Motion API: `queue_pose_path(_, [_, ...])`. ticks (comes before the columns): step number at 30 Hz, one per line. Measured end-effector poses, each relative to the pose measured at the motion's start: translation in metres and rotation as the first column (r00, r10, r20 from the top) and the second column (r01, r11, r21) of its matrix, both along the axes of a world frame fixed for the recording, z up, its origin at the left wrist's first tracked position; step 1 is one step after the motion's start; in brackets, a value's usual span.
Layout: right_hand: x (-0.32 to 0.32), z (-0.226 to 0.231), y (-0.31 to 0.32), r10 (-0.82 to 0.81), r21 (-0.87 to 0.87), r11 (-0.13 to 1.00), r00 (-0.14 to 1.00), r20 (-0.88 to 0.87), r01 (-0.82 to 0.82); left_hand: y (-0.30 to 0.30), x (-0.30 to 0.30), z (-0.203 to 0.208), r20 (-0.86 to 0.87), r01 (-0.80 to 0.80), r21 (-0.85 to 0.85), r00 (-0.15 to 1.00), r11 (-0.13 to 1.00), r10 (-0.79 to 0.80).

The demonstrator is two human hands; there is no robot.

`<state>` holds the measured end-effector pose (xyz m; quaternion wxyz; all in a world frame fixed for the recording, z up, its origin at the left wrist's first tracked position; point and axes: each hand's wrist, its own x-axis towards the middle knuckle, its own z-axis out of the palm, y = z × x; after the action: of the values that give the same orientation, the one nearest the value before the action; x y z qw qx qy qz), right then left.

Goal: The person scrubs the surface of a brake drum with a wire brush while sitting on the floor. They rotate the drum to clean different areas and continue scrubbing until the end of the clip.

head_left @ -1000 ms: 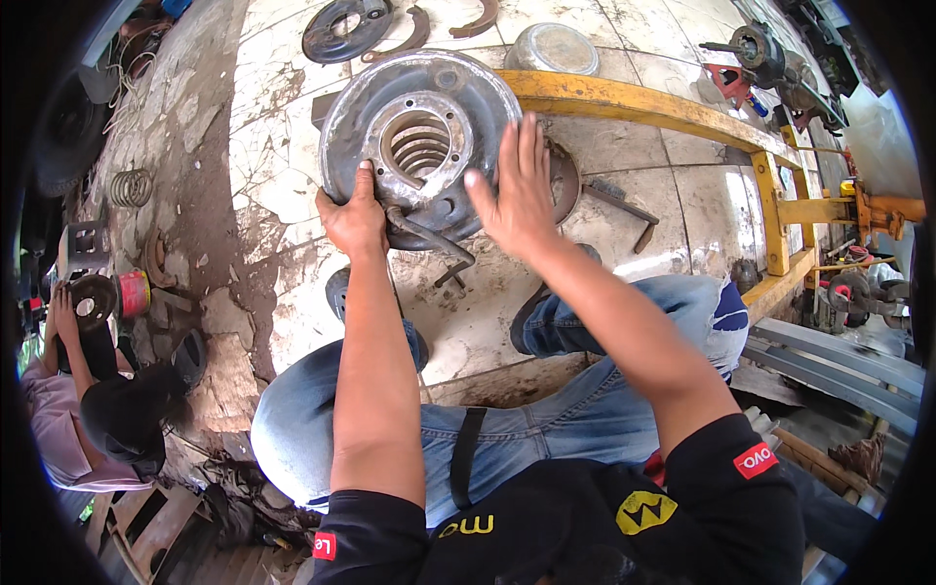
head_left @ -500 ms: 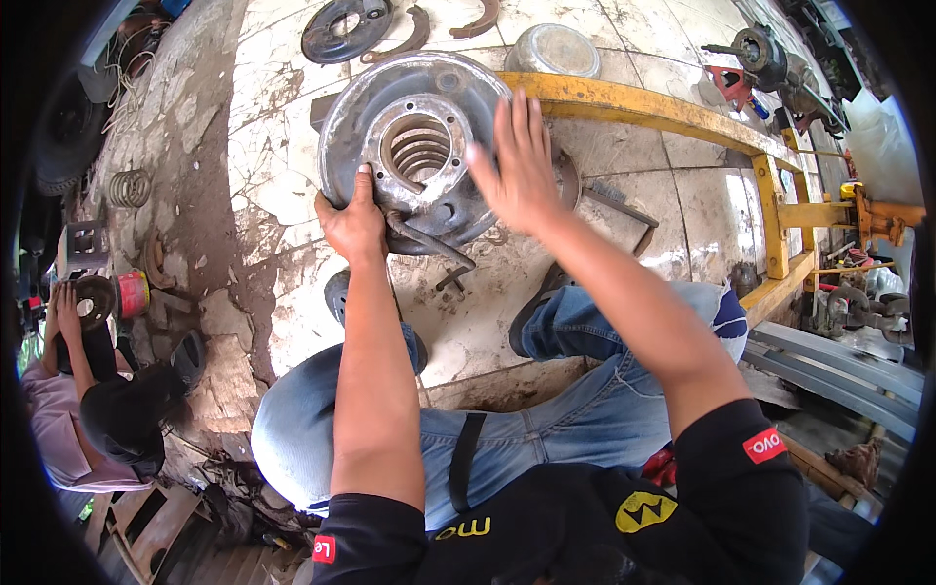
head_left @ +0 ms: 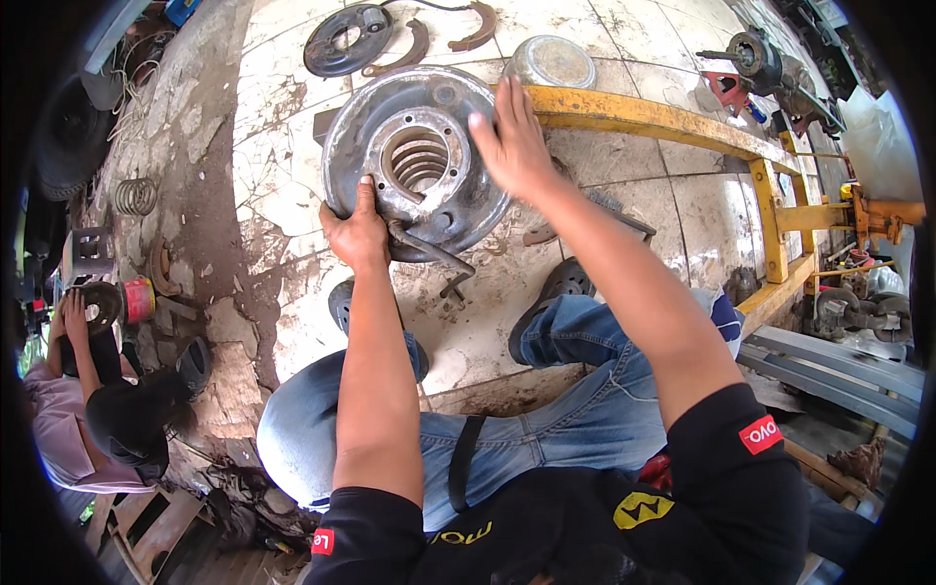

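Note:
A round, worn metal brake backing plate with a bolt-holed central opening is in front of me. A coil spring shows through that opening. My left hand grips the plate's lower left edge, thumb on its face and fingers hidden at the rim. My right hand is open, fingers stretched out, its palm side turned toward the right rim. Whether it touches the rim I cannot tell. A bent metal rod slants across the plate's lower part.
A yellow steel frame runs rightward from behind the plate. Beyond lie another backing plate, curved brake shoes and a metal basin. A wire brush lies right of my right forearm. At far left, another person's hands hold a round part.
My right hand has moved up along the plate's right rim. My left hand keeps its grip. The view has shifted slightly.

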<state>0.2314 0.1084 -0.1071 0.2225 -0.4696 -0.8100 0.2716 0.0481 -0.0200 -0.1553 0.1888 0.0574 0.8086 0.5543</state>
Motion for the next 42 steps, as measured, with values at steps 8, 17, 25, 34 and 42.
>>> queue_pose_path(8, [0.039, -0.012, -0.106, 0.304, 0.009, 0.947, 0.901, 0.310, -0.322, 0.000, 0.000, 0.006, -0.032, 0.009, -0.055, 0.999, 0.998, -0.011])
queue_pose_path(17, [0.001, 0.006, 0.014, 0.009, -0.039, 0.999, 0.989, -0.146, -0.015, 0.012, 0.007, -0.003, 0.001, -0.030, -0.005, 1.000, 1.000, 0.030])
queue_pose_path(25, [0.007, -0.011, -0.057, 0.110, 0.122, 0.986, 0.993, 0.043, -0.114, 0.006, 0.003, -0.005, 0.032, -0.051, 0.064, 0.998, 0.997, 0.049])
queue_pose_path(34, [0.002, -0.024, -0.076, -0.044, 0.125, 0.990, 0.990, -0.138, 0.061, 0.006, 0.010, 0.002, 0.023, -0.077, 0.017, 0.997, 0.997, 0.077])
queue_pose_path(42, [-0.008, -0.004, -0.016, -0.177, -0.002, 0.983, 0.948, -0.265, 0.183, 0.009, 0.012, 0.002, 0.074, -0.081, 0.042, 0.994, 0.996, 0.078])
